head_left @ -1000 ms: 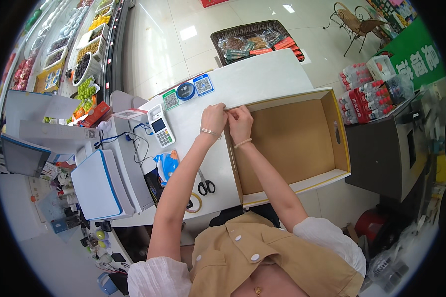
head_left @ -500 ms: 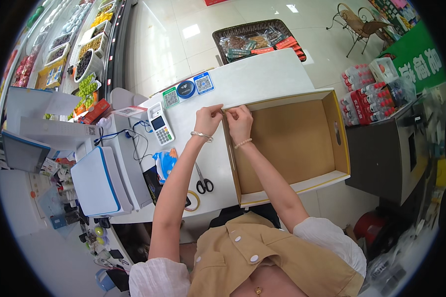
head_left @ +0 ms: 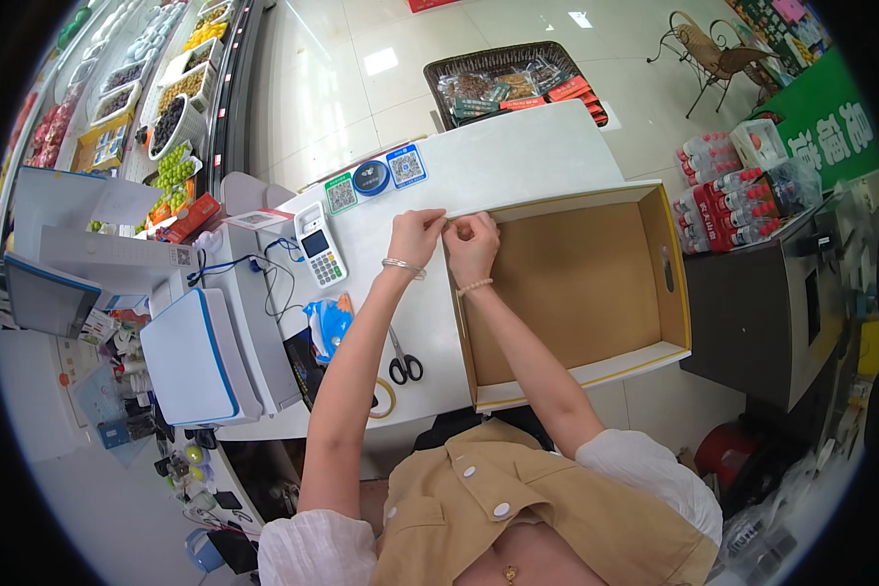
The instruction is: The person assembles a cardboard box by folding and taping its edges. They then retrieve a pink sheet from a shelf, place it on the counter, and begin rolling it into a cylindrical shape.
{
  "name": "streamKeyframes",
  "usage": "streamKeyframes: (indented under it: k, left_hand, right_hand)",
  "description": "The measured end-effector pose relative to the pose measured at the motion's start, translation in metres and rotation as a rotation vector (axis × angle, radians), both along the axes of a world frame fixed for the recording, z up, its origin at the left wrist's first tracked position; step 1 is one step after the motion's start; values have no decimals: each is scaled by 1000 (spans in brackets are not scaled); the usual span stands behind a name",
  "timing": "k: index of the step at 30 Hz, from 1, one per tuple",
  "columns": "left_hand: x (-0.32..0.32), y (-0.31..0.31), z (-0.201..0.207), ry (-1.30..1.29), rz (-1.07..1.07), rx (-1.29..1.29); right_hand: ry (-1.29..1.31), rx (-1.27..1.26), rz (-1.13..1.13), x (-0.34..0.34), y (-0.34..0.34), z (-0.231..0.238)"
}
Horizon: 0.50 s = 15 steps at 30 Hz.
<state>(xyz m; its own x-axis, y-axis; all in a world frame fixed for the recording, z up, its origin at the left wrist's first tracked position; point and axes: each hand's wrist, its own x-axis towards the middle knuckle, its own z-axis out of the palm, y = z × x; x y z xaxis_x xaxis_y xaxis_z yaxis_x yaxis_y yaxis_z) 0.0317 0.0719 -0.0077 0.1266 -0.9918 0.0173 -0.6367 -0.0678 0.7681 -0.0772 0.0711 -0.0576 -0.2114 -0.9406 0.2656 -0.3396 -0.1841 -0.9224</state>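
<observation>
A shallow open cardboard box (head_left: 566,288), brown inside with yellow-edged white walls, lies on the white counter (head_left: 518,146). At its far left corner my two hands meet, fingertips almost touching. My left hand (head_left: 415,237) is closed in a pinch just outside the corner, a silvery bangle on its wrist. My right hand (head_left: 472,246), with a beaded bracelet, pinches at the corner over the left wall. Whatever lies between the fingers is too small to make out. Black-handled scissors (head_left: 405,366) and a yellow tape roll (head_left: 385,398) lie left of the box.
Left on the counter are a card terminal (head_left: 319,244), a blue packet (head_left: 330,322), loose cables and a white machine (head_left: 190,356). Code signs (head_left: 406,166) stand at the far edge. Beyond is a dark basket of packets (head_left: 508,83); bottle packs (head_left: 728,210) sit at right.
Both hands stay pinched at the box's far left corner, with only a slight shift of the fingers. The whole view has moved a little; the box lies as before.
</observation>
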Motion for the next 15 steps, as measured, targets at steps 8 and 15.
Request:
streamKeyframes:
  k: [8, 15]
  left_hand:
    - [5, -20, 11, -221, -117, 65]
    - [14, -25, -5, -134, -85, 77]
  right_hand:
    - [98, -87, -117, -50, -15, 1]
    - [427, -248, -295, -218, -18, 40]
